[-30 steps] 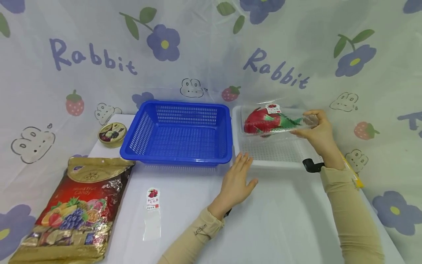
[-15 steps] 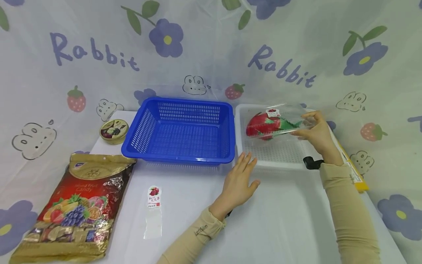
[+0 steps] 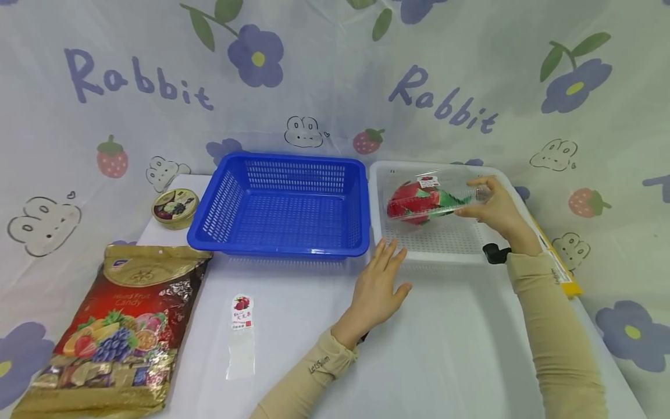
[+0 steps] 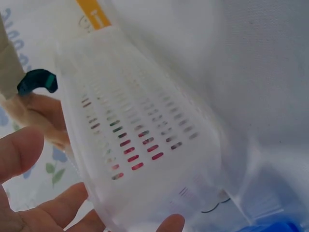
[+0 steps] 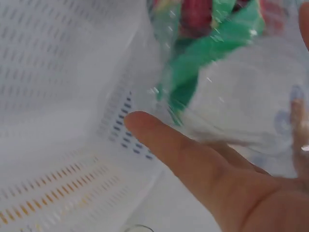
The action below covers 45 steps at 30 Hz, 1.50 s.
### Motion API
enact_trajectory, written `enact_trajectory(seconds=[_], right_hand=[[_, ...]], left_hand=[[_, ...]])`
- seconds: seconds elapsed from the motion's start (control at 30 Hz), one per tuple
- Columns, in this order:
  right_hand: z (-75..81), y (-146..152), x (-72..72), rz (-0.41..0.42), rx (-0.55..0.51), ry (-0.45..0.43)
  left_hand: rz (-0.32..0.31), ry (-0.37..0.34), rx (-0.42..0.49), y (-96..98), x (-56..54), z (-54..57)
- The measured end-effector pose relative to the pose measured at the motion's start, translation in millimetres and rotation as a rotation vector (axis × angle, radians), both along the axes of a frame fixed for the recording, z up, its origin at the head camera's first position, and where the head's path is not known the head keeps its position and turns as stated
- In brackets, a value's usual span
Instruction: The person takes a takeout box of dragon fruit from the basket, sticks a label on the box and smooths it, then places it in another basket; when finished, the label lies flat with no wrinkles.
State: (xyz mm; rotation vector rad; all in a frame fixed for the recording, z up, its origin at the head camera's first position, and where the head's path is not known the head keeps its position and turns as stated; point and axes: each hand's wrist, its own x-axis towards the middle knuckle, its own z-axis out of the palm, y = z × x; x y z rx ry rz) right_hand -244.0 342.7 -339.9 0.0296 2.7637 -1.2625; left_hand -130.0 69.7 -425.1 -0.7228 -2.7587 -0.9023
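Note:
My right hand (image 3: 497,209) grips the right end of a clear plastic box (image 3: 454,184), thumb on the near side and fingers on the far side. Inside the box is a red dragon fruit (image 3: 410,203) with green tips, and a small label sits on top. The box is within the white perforated basket (image 3: 426,256); whether it touches the floor I cannot tell. In the right wrist view, the fruit's green tips (image 5: 193,72) show through the plastic beyond my thumb. My left hand (image 3: 376,294) has its fingers extended, fingertips at the white basket's near left corner.
A blue basket (image 3: 277,252) stands left of the white one. Further left are a round tin (image 3: 175,208) and a candy bag (image 3: 112,331). A labelled clear strip (image 3: 241,337) lies on the table, and a yellow-edged item (image 3: 567,279) is beyond the right arm.
My right hand has lowered the box of dragon fruit a little into the white basket. The left hand stays at the basket's corner. The head view has shifted slightly.

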Motion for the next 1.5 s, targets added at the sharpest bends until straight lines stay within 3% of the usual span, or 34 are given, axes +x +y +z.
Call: enact_trajectory(seconds=[0.13, 0.27, 0.7, 0.93, 1.2, 1.5], right_hand=[[7.7, 4, 2.0, 0.099, 0.058, -0.131], [9.3, 6, 3.4, 0.149, 0.083, -0.191], [5.0, 8, -2.7, 0.167, 0.241, -0.333], [-3.4, 11, -12.8, 0.188, 0.199, -0.473], [-8.1, 9, -12.2, 0.218, 0.242, -0.506], [-5.3, -3, -10.3, 0.263, 0.45, -0.479]], left_hand=[[0.0, -0.007, 0.007, -0.4, -0.5, 0.0], [0.006, -0.013, 0.015, -1.2, -0.4, -0.7], [-0.006, 0.023, -0.004, -0.7, 0.6, -2.4], [-0.006, 0.019, -0.005, 0.4, 2.1, -4.4], [-0.009, 0.02, -0.015, 0.9, 3.1, -4.7], [-0.011, 0.029, -0.013, -1.3, 1.7, -2.5]])
